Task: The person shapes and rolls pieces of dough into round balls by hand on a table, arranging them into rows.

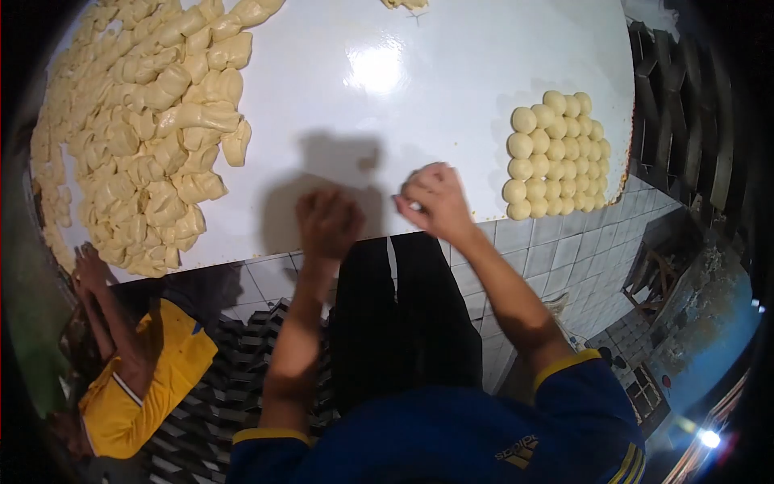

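Observation:
My left hand [329, 223] is curled low over the white table near its front edge, in shadow and somewhat blurred. Whatever lies under its bent fingers is hidden. To the right of it, my right hand [432, 198] is also closed, fingers bent down toward the tabletop; I cannot make out what it holds, if anything. On the left side of the table spreads a large heap of cut dough pieces [165, 153], pale yellow and irregular. Smooth round dough balls [556, 161] stand in close rows at the right end, beyond my right hand.
The white table [322, 97] has its edge just in front of my body. A co-worker in a yellow shirt [161, 375] reaches to the table's left corner. Dark slatted racks [673, 105] stand at the right. Another dough piece [403, 3] lies at the far edge.

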